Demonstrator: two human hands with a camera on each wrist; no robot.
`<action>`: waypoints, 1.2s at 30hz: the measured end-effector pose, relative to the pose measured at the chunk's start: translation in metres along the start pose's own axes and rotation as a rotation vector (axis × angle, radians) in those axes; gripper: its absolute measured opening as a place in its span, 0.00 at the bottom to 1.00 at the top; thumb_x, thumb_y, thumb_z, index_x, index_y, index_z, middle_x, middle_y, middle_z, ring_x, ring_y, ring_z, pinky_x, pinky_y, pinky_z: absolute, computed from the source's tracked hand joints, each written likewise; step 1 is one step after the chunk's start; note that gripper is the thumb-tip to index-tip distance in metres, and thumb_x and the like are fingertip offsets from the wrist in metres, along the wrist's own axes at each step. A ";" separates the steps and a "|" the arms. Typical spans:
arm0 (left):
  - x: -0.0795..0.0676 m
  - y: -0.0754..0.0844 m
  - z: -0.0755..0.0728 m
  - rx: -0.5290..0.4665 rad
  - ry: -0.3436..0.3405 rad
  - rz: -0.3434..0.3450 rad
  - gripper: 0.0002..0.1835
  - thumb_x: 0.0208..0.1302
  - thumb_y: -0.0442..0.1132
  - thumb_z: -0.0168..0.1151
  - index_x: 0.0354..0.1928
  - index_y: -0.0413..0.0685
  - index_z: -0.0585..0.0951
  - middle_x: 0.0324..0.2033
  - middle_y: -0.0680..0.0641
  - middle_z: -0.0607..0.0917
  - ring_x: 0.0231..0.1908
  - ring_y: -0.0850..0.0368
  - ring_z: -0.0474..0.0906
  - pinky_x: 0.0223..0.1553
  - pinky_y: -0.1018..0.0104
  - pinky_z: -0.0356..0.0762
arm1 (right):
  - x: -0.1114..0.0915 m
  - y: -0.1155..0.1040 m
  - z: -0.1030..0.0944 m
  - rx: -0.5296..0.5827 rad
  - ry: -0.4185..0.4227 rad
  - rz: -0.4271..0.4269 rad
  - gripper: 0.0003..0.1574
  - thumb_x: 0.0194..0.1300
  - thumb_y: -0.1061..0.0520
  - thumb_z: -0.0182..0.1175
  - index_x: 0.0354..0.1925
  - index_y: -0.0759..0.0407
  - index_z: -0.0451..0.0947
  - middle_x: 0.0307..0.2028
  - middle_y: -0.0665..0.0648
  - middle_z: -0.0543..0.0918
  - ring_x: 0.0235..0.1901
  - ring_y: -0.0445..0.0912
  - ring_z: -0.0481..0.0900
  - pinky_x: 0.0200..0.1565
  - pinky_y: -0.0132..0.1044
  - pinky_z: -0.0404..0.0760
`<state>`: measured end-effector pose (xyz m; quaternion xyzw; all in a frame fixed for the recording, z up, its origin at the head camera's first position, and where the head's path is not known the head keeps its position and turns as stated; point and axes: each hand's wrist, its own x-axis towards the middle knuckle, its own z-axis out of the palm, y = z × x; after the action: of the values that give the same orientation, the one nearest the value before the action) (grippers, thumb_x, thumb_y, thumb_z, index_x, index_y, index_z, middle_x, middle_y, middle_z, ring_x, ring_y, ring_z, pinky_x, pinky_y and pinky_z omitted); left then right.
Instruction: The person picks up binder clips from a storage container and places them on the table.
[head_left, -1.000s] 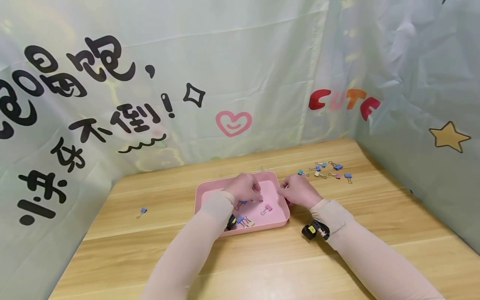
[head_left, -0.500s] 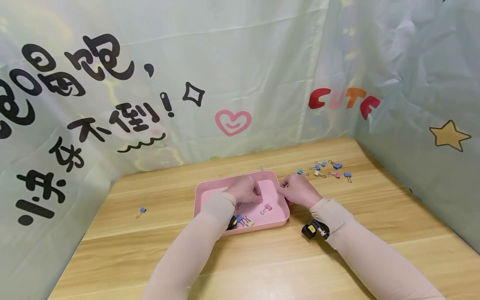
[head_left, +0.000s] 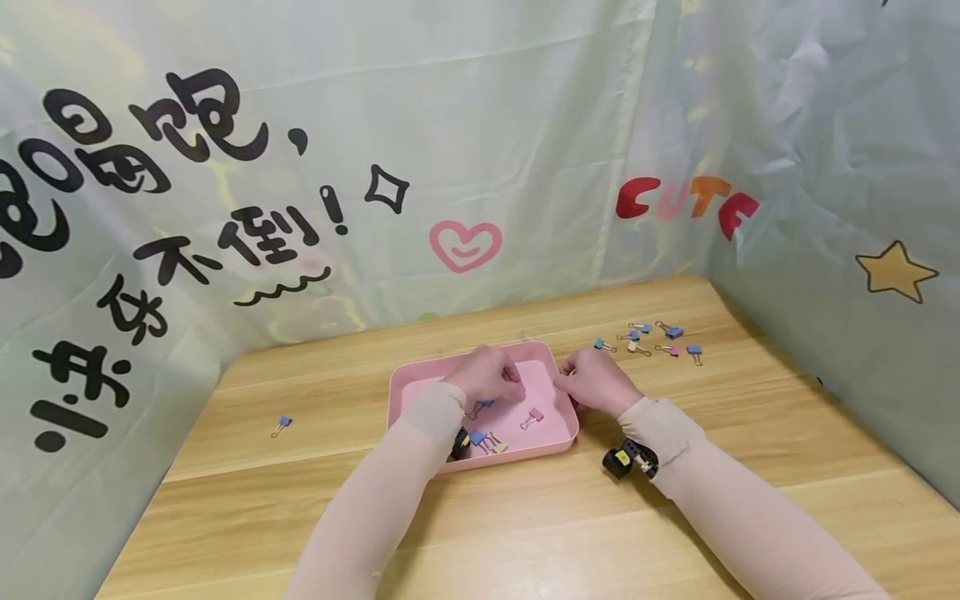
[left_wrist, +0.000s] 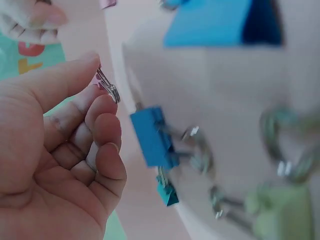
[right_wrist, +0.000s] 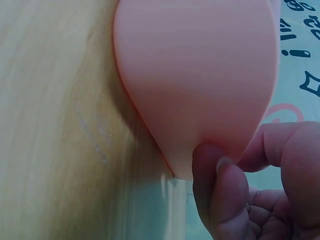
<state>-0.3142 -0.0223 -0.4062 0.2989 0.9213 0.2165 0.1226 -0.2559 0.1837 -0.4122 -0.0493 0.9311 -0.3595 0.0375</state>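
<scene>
Printed fabric (head_left: 540, 142) walls in the back and sides, and the wooden table (head_left: 540, 533) spreads broad beneath it. Two sleeved arms in play: the left forearm (head_left: 386, 483) slants up from the bottom edge, the right forearm (head_left: 738, 508) angles in from the lower right. Between them, the pink tray (head_left: 538, 382), its long axis running left to right across the table! Right hand (head_left: 598, 382) at that tray's right end, thumb on the outer wall, a finger at the rim, pinching it. Left hand (head_left: 489, 375) over the tray, thumb and fingertip pressed on a small clip (left_wrist: 108, 88), the other fingers curled. Left forearm and wrist camera (head_left: 460, 444) block part of the tray from the head view. Beyond the right hand, loose clips (head_left: 674, 332) lie scattered, blue, teal, cream and pink; well apart on the left, a lone blue clip (head_left: 286, 420) points its handles toward the near edge. In the tray, a pink clip (head_left: 536, 413) aims its handles near-left, and a cream clip (head_left: 499, 447) lies by the near wall. And that small clip: silver handles poke past the fingertips, body mostly hidden, probably pink
</scene>
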 end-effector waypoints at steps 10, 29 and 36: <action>-0.018 -0.009 -0.027 -0.058 0.065 -0.016 0.04 0.58 0.42 0.69 0.31 0.52 0.85 0.24 0.56 0.84 0.28 0.59 0.81 0.34 0.68 0.78 | -0.001 0.000 0.000 0.004 -0.003 0.011 0.10 0.63 0.56 0.57 0.28 0.60 0.80 0.17 0.53 0.78 0.17 0.43 0.77 0.22 0.34 0.79; -0.080 -0.093 -0.078 -0.066 0.276 -0.207 0.09 0.57 0.44 0.70 0.35 0.48 0.87 0.30 0.51 0.85 0.33 0.56 0.80 0.40 0.62 0.79 | -0.001 0.000 0.001 0.008 -0.006 0.014 0.11 0.62 0.56 0.56 0.28 0.61 0.80 0.17 0.53 0.78 0.17 0.43 0.76 0.22 0.34 0.78; -0.118 -0.133 -0.089 -0.047 0.337 -0.275 0.10 0.57 0.46 0.69 0.34 0.47 0.87 0.29 0.51 0.86 0.32 0.56 0.79 0.37 0.61 0.77 | -0.001 0.001 0.000 0.000 -0.008 0.010 0.10 0.62 0.56 0.56 0.30 0.61 0.81 0.18 0.53 0.79 0.18 0.44 0.78 0.23 0.34 0.77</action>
<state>-0.3181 -0.2193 -0.3792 0.1273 0.9556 0.2659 0.0019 -0.2546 0.1844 -0.4128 -0.0462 0.9312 -0.3591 0.0430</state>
